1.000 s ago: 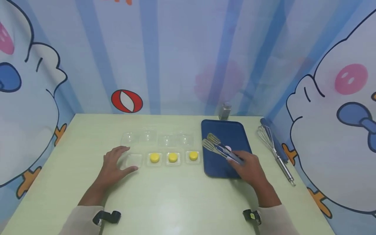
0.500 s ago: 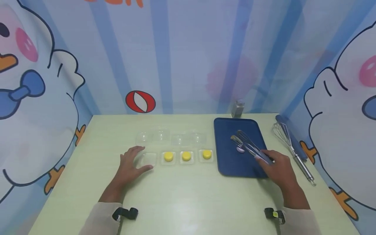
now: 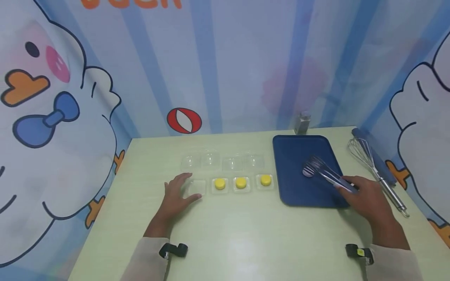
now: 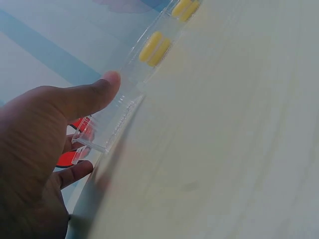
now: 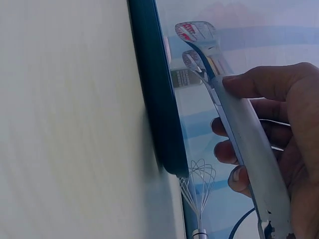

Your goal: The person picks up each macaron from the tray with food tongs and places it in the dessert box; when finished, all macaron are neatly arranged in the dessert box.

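My right hand (image 3: 365,197) grips metal tongs (image 3: 330,175) over the blue tray (image 3: 293,195). Their slotted tips lie at a small pale round piece (image 3: 307,172) on the tray; whether they pinch it, I cannot tell. In the right wrist view the thumb and curled fingers hold the tong arms (image 5: 254,159). My left hand (image 3: 175,197) is spread beside a clear plastic box (image 3: 197,188) with nothing visible in it, thumb and fingers on either side. Right of it, three clear boxes each hold a yellow macaron (image 3: 220,184), (image 4: 154,49) in the left wrist view.
Behind the boxes stands a row of clear plastic lids (image 3: 232,163). A small grey bottle (image 3: 302,123) is behind the tray. On the right lie a whisk (image 3: 379,175) and a long blue cylinder (image 3: 376,156). Printed cloth walls (image 3: 239,70) surround the table.
The tongs have moved right across the tray to the pale piece, and their tips have come closer together. The left hand stays by its box. The whole view has shifted as the head turned left.
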Action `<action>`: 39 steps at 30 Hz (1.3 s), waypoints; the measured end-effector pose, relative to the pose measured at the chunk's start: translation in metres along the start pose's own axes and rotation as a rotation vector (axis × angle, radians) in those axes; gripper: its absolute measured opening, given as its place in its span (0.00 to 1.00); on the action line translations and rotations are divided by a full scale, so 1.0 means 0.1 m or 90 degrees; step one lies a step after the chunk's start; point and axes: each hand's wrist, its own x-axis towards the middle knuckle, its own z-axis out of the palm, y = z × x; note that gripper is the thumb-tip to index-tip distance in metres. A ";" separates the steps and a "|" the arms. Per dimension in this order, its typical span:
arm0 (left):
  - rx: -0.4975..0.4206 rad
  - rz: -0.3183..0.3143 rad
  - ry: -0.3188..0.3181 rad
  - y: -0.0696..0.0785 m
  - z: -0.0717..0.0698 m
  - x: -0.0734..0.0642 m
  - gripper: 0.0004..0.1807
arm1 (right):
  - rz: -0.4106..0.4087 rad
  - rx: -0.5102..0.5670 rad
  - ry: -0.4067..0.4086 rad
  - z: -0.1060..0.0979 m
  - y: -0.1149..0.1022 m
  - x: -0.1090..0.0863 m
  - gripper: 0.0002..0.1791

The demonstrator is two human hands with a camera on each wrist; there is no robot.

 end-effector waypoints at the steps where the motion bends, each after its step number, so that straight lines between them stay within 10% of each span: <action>1: 0.001 -0.004 0.005 0.01 0.00 0.00 0.47 | 0.002 -0.002 -0.004 0.00 0.01 0.01 0.25; 39: -0.004 0.007 -0.016 0.09 0.01 -0.02 0.46 | 0.045 0.007 -0.066 -0.05 0.13 0.02 0.26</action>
